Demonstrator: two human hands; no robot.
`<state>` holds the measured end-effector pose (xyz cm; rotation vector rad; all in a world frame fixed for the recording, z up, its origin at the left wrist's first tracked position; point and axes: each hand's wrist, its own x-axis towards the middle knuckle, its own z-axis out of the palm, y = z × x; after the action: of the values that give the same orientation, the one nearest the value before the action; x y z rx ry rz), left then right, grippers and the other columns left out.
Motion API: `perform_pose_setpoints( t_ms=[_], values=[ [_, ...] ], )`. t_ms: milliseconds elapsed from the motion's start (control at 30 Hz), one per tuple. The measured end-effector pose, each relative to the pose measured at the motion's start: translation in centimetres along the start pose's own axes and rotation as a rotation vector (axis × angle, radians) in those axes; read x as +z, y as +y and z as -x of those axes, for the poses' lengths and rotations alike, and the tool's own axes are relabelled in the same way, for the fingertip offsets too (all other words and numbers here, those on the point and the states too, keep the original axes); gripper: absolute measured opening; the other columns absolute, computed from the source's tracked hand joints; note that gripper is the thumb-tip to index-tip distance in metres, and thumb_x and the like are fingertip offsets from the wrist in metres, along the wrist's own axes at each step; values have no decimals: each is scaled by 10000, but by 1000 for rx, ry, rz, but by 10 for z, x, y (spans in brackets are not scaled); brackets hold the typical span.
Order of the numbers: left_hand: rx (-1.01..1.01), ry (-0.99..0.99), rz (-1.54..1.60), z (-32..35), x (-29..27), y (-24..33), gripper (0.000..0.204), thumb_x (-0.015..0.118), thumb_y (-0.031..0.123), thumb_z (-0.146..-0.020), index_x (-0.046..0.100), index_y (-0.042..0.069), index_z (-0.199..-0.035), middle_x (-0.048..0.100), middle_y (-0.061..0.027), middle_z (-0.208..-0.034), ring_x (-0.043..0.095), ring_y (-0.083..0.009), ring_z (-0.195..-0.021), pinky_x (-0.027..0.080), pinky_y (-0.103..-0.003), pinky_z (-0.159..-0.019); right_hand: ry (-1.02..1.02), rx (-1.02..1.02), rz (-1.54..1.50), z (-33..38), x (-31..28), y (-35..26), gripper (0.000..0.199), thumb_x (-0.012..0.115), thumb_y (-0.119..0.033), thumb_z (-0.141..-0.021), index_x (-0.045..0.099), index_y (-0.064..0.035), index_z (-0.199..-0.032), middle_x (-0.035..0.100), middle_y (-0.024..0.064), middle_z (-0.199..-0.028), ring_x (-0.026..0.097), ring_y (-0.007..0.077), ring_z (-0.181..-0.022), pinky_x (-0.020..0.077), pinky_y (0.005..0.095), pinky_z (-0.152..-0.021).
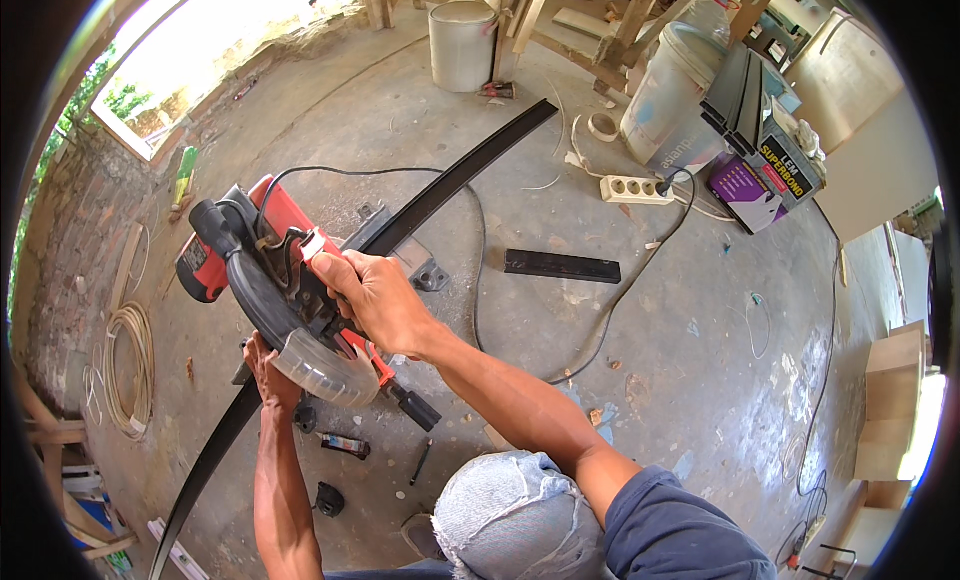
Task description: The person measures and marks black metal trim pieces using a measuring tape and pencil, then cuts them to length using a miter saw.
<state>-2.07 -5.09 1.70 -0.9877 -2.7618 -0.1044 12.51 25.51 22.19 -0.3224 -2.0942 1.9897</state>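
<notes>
- Two hands busy: right hand [365,295] clamped on saw [270,280] handle, left hand [268,372] pressed on black strip [450,180].
- Cut seemingly unfinished; short offcut [562,266] already on floor [700,360].

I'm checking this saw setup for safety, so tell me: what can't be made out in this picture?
Head view only:
- Saw blade: hidden by the saw's black housing and clear guard.
- Left hand: mostly covered by the guard; its grip on the black strip is unclear.
- Right hand fingers: wrapped around the handle, trigger hidden.
- Strip's near end: runs out at the lower edge.
- Power strip: too small to read its switch.
</notes>
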Motion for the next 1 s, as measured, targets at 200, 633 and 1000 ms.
perform_pose_setpoints(
  t_ms=[200, 633, 1000],
  values=[
    [-23, -2, 72, -8, -28, 24, 497, 758, 296, -745, 670, 57, -1172, 547, -239, -1352, 366, -487, -1338, 243, -582, -1157, -2, 19, -59, 4, -2, 0, 592, 485, -580, -1024, 550, -45, -779, 521, 10, -615, 462, 80, -545, 401, 287, -505],
    [24, 75, 30, -1, -3, 8, 519, 775, 313, -732, 673, 50, -1168, 517, -238, -1387, 345, -491, -1342, 238, -578, -1161, -5, 26, 3, 2, -2, 5, 706, 476, -568, -1022, 651, 115, -1044, 594, 130, -589, 598, 177, -570, 499, 403, -610],
    [160, 283, 19, -3, -15, 7, 339, 742, 260, -744, 692, 59, -1012, 528, -162, -1216, 454, -393, -1120, 347, -531, -992, -34, -10, -102, 15, -1, 13, 516, 494, -488, -1047, 550, -24, -829, 510, 5, -628, 446, 73, -560, 386, 288, -500]
  ],
)
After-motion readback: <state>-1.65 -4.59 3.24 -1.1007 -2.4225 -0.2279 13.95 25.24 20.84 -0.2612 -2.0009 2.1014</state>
